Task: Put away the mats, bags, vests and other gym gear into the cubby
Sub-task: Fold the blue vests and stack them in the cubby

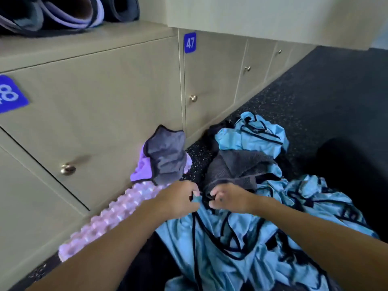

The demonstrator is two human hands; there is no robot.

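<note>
A blue vest (210,238) with dark edges lies on the floor in the lower middle of the frame. Both hands hold its top edge. The left hand (178,199) pinches the edge with curled fingers. The right hand (227,198) is just beside it and grips the same edge, fingers curled too.

More blue vests (304,196) lie in a messy pile to the right of the hands and above them. A grey towel (237,164) sits on the pile, just above the right hand.

Left of the towel, a purple and grey cloth (165,158) leans on the cupboard doors (105,101). It rests on the top end of a bumpy pink roller (113,215). The roller lies along the bottom of the doors and runs down to the lower left.

The doors have round metal knobs (67,169). One blue sign says 47 (190,42). Another blue sign at the left edge says 48 (10,95).

In the upper left, rolled mats (69,11) sit in an open space above the doors. The dark speckled floor (325,91) fills the right side.
</note>
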